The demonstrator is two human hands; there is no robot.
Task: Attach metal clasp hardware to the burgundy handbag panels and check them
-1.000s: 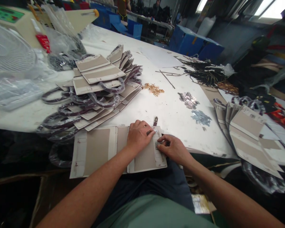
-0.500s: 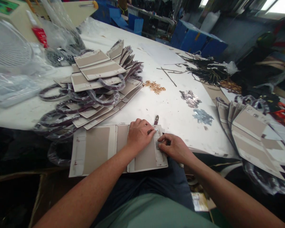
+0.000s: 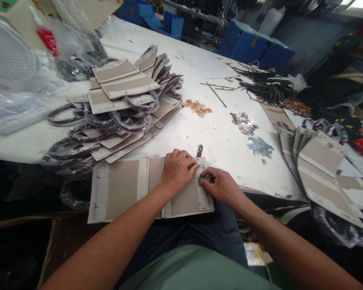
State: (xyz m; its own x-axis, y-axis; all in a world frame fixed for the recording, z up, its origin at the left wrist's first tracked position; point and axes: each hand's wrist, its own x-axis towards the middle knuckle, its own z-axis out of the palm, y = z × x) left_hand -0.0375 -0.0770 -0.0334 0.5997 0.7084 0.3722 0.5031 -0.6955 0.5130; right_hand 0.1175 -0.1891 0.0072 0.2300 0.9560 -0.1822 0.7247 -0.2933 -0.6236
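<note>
Evidently the work sits at lower centre of the frame, where, from my remote seat, I log a beige panel (image 3: 124, 185) laid flat, its far edge on the counter (image 3: 166, 139) and its near part out over the lap, presumably to bring it close to the body. The left hand (image 3: 178, 167) rests across it with fingers curled, apparently as a weight to stop the panel sliding; a dark slim piece (image 3: 191, 165) shows by its thumb, though I cannot tell whether it is clasped. The right hand (image 3: 219, 183) pinches a small grey piece (image 3: 200, 181) between thumb and forefinger at the panel's pale right-hand strip, a grip I judge suited to fine placing. A dark tab (image 3: 200, 150) juts past the panel's top edge. Gold fittings (image 3: 199, 108), silver pieces (image 3: 244, 123) and bluish-grey pieces (image 3: 260, 146) lie in separate heaps from centre to right of centre, likely sorted for easy picking. Panels are stacked at left (image 3: 117, 88) and at right (image 3: 317, 161), apparently flanking the work for reach.
</note>
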